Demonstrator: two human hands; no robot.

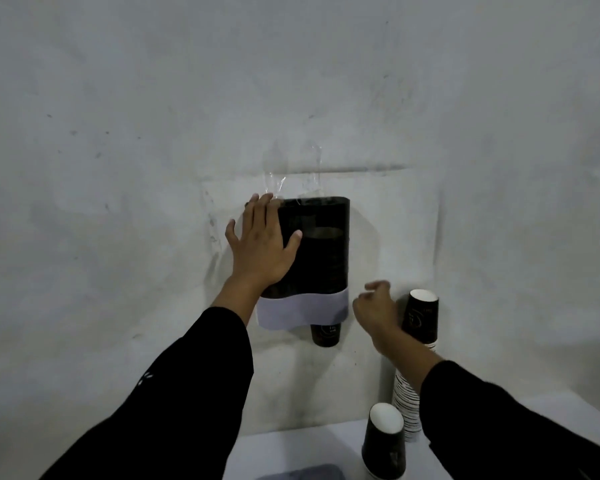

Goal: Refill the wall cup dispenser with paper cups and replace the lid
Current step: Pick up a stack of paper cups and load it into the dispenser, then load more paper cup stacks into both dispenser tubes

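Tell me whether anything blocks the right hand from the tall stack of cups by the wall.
Nothing visible does. The right hand is right beside the top of the tall cup stack, with no object between them. The left hand lies flat on the dispenser, out of that path.

My left hand (262, 242) lies flat over the left front of the wall cup dispenser (321, 258), blocking that side; its right half and open top are free to reach. Under it one cup (325, 335) pokes down. My right hand (376, 308) fills the gap between the dispenser and the tall cup stack (414, 368) against the wall. A short upturned cup stack (384, 441) stands on the desk (291, 448) near its back edge.
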